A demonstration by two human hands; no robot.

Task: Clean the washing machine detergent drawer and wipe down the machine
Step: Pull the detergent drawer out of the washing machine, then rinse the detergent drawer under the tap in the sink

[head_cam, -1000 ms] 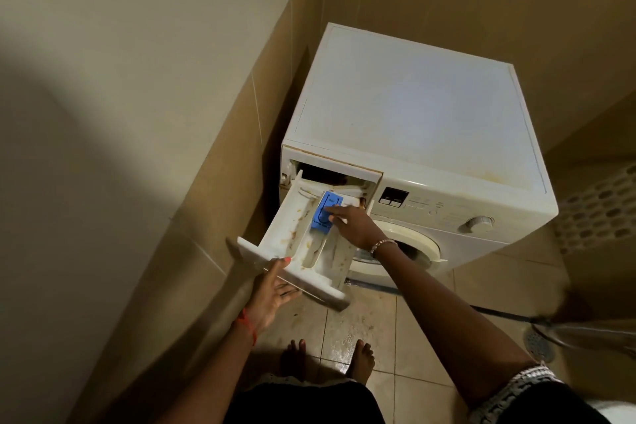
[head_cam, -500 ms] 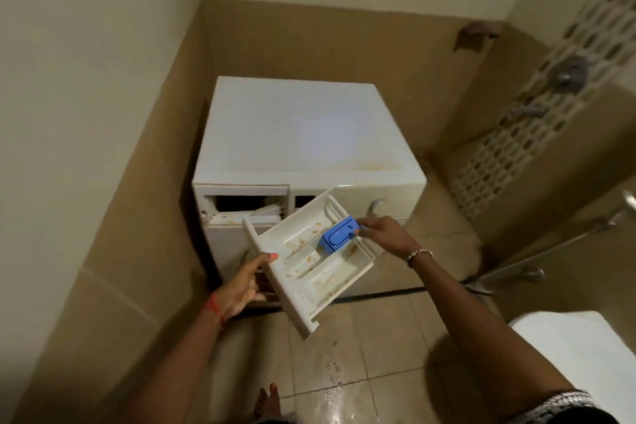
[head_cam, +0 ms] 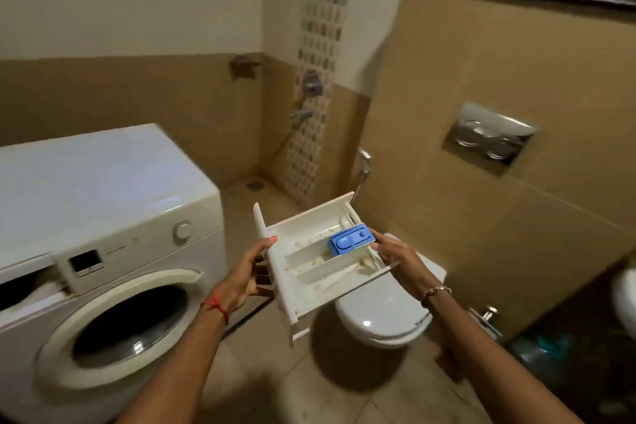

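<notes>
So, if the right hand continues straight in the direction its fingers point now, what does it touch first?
The right hand points left, and its fingertips already sit at the blue insert of the detergent drawer. So it would most likely meet the insert first. Depth is hard to judge from one view.

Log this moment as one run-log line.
white plastic detergent drawer: out of white washing machine | both hands: left, right gripping ends | residue: uncleaned

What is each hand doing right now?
Left hand: closed on the detergent drawer, at its front panel end.
Right hand: fingers gripping the drawer's other end.
</notes>
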